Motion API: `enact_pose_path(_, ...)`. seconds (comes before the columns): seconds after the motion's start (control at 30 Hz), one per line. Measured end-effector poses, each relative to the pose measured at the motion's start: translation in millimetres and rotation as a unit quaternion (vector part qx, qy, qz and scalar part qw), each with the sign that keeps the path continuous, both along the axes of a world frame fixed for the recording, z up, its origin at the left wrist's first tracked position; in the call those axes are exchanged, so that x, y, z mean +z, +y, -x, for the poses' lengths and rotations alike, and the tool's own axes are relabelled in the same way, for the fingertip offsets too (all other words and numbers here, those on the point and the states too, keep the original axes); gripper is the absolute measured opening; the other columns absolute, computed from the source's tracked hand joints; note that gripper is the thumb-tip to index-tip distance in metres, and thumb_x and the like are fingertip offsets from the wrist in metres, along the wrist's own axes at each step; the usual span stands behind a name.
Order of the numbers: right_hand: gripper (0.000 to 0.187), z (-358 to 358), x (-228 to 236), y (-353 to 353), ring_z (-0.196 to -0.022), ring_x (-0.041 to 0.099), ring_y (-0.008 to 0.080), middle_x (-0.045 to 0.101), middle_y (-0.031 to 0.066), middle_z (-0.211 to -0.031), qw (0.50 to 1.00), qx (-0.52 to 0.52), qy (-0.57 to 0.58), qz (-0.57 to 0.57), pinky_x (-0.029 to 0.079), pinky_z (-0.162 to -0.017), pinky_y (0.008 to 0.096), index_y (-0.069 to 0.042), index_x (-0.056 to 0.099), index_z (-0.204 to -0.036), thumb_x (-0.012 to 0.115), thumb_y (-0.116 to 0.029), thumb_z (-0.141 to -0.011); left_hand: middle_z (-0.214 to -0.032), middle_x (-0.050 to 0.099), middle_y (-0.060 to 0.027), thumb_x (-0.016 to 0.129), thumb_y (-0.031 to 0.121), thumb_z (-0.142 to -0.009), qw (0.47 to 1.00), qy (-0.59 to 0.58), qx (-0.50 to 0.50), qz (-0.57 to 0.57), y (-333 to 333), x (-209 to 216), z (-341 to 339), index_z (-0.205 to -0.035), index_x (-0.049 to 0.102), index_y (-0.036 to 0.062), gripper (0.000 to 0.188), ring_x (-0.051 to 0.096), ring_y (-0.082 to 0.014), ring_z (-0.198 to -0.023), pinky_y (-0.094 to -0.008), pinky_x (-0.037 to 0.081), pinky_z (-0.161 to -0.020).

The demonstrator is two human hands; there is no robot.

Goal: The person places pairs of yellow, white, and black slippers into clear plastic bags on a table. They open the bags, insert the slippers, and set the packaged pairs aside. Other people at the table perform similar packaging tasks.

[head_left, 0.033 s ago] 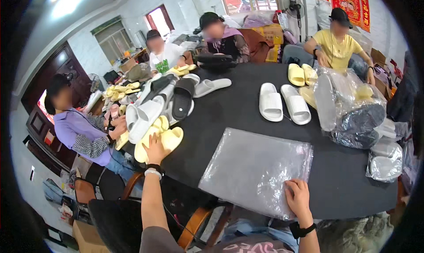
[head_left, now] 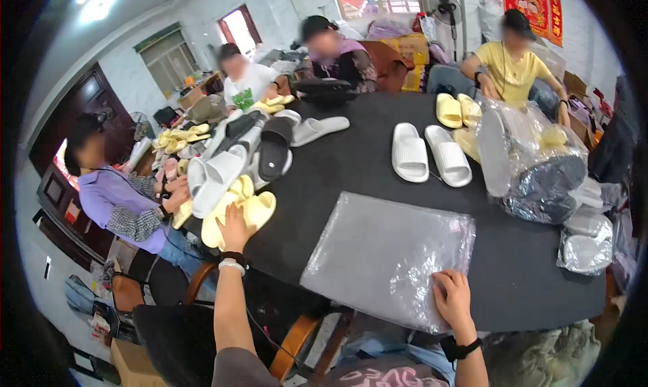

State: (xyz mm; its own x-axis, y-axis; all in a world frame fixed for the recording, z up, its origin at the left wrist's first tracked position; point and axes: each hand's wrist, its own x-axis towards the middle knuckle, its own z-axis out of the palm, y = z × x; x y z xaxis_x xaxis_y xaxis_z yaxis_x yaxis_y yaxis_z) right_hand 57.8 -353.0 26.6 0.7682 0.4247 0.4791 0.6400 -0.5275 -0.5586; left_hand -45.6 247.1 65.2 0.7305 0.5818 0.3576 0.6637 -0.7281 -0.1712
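Observation:
My left hand (head_left: 234, 230) lies over a pair of pale yellow slippers (head_left: 260, 210) at the table's left edge, its fingers spread on top of them. My right hand (head_left: 453, 298), fingers bent and close together, pinches at the lower right part of a flat clear plastic bag (head_left: 378, 252). The bag lies on the dark table in front of me; whether it is one bag or a stack I cannot tell. Beyond it, a pair of white slippers (head_left: 410, 154) stands side by side.
Heaped at the left are white slippers (head_left: 216, 178), a black slipper (head_left: 277, 147) and more yellow ones. Bagged grey slippers (head_left: 540, 164) and a smaller bagged pair (head_left: 586, 242) sit at the right. Several people work around the black table (head_left: 351, 164). A wooden chair arm (head_left: 297, 346) is close below.
The whole view has shifted slightly. Both my hands, the slippers and the plastic bag keep the same places on the table.

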Motion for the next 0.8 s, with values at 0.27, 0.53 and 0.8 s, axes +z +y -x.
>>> enact_pose_path(0.27, 0.028, -1, -2, 0, -0.101, 0.057, 0.0337, 0.062, 0.0124, -0.11, 1.0, 0.005, 0.017, 0.01, 0.048, -0.09, 0.0421, -0.006, 0.068, -0.109, 0.07, -0.006, -0.08, -0.138, 0.053, -0.0248, 0.07, 0.026, -0.086, 0.901, -0.147, -0.33, 0.241, -173, -13, -7, -0.134, 0.052, -0.0035, 0.059, 0.049, -0.0426, -0.128, -0.0485, 0.037, -0.109)
enact_pose_path(0.53, 0.035, 0, 5, -5, -0.105, 0.056, 0.0344, 0.06, 0.0137, -0.116, 0.997, 0.043, 0.005, 0.067, 0.047, -0.095, 0.043, -0.005, 0.064, -0.117, 0.069, -0.007, -0.082, -0.15, 0.043, -0.0207, 0.055, 0.047, -0.095, 0.929, -0.009, -0.332, 0.166, -289, -55, -22, -0.145, 0.048, 0.0067, 0.064, 0.036, -0.039, -0.142, -0.0584, 0.017, -0.118)
enact_pose_path(0.8, 0.041, -25, 49, -66, -0.115, 0.06, 0.0324, 0.061, 0.014, -0.128, 0.962, 0.174, 0.064, 0.201, 0.05, -0.096, 0.0438, -0.008, 0.062, -0.125, 0.067, -0.018, -0.086, -0.153, 0.041, -0.0199, 0.054, 0.046, -0.095, 0.934, -0.004, -0.313, 0.17, -293, -62, -15, -0.147, 0.045, 0.006, 0.066, 0.031, -0.0391, -0.144, -0.0575, 0.012, -0.119)
